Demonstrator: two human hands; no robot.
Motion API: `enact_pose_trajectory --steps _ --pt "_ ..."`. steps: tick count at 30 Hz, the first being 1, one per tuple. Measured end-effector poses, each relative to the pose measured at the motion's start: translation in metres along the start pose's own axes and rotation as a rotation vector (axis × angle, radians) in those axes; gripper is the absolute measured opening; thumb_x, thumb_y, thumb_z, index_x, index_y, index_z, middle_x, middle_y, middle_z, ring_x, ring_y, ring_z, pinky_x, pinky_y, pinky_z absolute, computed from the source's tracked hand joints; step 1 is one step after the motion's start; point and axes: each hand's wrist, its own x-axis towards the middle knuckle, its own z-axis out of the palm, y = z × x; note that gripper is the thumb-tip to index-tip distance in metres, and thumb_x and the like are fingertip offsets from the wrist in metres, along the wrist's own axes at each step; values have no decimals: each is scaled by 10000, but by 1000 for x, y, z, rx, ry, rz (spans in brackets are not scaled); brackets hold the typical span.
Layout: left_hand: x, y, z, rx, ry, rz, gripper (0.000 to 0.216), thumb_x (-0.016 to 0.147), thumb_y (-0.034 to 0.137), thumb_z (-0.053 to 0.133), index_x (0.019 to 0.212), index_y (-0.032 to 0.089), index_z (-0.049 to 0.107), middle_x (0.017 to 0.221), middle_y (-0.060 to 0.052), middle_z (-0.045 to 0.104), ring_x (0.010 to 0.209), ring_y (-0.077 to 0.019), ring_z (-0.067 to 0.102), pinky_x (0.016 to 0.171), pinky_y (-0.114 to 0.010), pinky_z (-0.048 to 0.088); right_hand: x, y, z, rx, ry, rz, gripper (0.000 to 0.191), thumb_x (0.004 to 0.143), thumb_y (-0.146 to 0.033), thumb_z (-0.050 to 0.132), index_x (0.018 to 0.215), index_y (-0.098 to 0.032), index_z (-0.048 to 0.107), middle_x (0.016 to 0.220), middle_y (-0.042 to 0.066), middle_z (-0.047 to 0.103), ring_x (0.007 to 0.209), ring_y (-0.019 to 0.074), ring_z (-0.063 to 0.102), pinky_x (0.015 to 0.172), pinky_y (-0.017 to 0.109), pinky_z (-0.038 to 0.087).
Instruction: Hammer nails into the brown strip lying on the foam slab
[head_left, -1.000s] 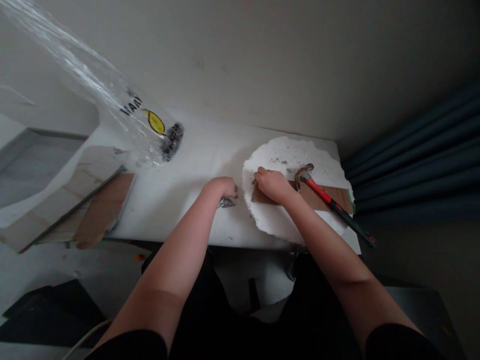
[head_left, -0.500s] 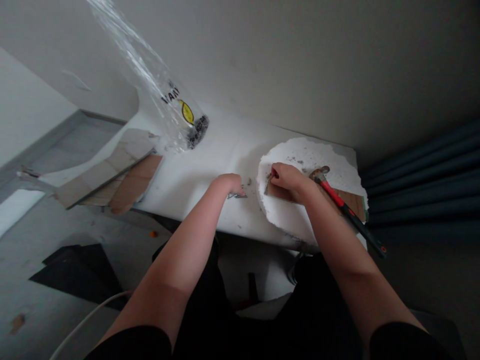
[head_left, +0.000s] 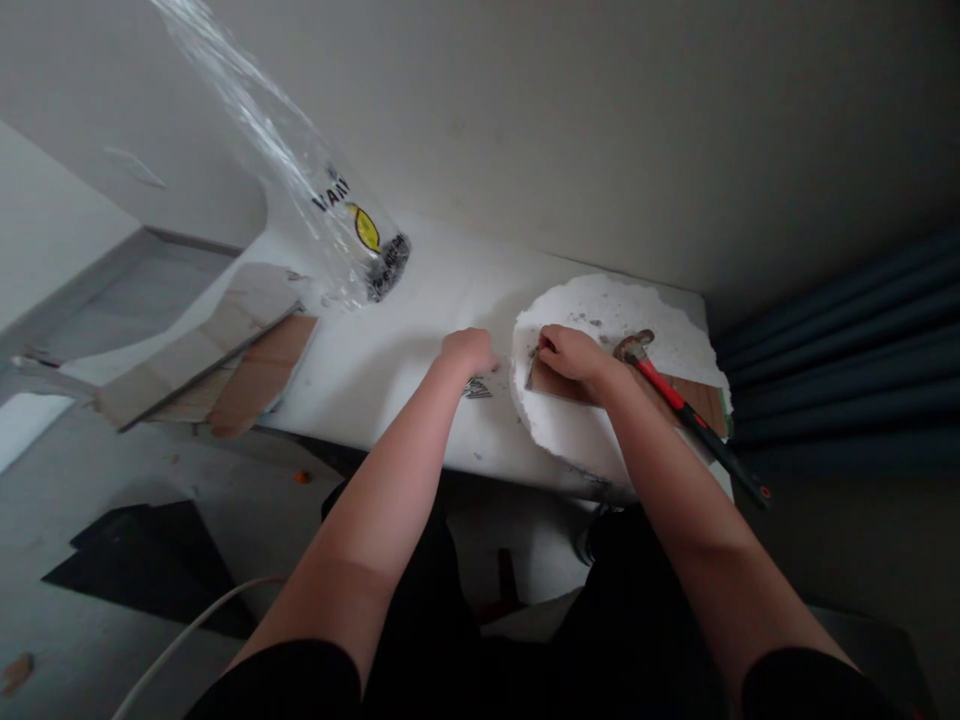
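Note:
My left hand is low over the white tabletop, fingers curled and pressed together; what is in them, if anything, is hidden. Just below it lies a small heap of thin metal nails. My right hand rests at the left end of a brown wooden board, its fingers pinched; anything between them is too small to make out. Under the board is a white, ragged-edged sheet. A claw hammer with a red and black handle lies across the board, right of my right forearm.
Clear plastic wrap with a yellow print stands at the back left. Wood-look planks overhang the table's left end. Dark curtains hang at the right. On the floor are black sheets and a white cable.
My left hand has moved slightly up and right, off the nails, so more of them show. My right hand keeps its pinch at the board's end. The view has shifted slightly.

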Motion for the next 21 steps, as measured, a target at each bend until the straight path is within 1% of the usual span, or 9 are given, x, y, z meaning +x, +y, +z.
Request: enact_pose_trajectory --steps 2,4,7,9,12,15,19,21 --pt "7 4 -1 -2 0 -26 497 815 456 667 1213 167 737 1236 -194 720 1115 -351 683 881 -382 553 3 1 0 6 -16 7 225 910 -211 480 1029 -140 657 1052 146 712 896 237 606 754 311 388" --pt "13 9 -1 9 -51 -37 543 799 437 686 1261 154 709 1259 -204 708 1126 -359 681 895 -397 557 5 3 1 16 -15 8 224 901 -205 483 1018 -141 663 1047 140 717 892 234 608 751 309 388" --pt "20 13 -2 46 -152 -31 523 787 412 691 1256 181 713 1269 -179 711 1142 -349 679 919 -394 553 6 3 2 27 -5 6 221 889 -201 488 1000 -145 670 1046 130 723 889 229 612 748 304 388" --pt "22 14 -2 57 -179 -8 515 782 407 686 1243 182 722 1267 -177 712 1142 -353 678 918 -394 553 6 2 2 17 -10 22 223 894 -209 488 1001 -146 674 1051 131 726 895 230 616 747 304 387" --pt "24 11 -4 39 -155 19 533 760 414 694 1237 177 727 1239 -189 722 1107 -368 685 880 -404 560 8 -1 -1 -2 -43 59 235 912 -219 479 1007 -149 682 1068 137 731 913 234 627 746 306 387" --pt "26 7 -4 16 -135 19 532 727 417 722 1217 209 739 1180 -174 748 1067 -361 690 852 -397 555 12 -3 -3 -18 -89 83 253 929 -227 470 1012 -151 696 1092 139 737 935 236 638 753 306 392" --pt "27 5 -5 -7 -146 11 520 706 436 737 1190 246 757 1167 -146 756 1090 -360 679 868 -381 541 16 -5 -5 -39 -124 100 281 945 -250 463 1027 -149 713 1127 146 740 967 245 650 759 308 402" --pt "26 5 -5 -11 -142 8 515 713 435 730 1192 245 758 1168 -147 756 1094 -361 676 877 -383 538 17 -6 -5 -42 -138 110 297 955 -259 452 1035 -149 717 1142 148 739 978 247 654 764 307 407"
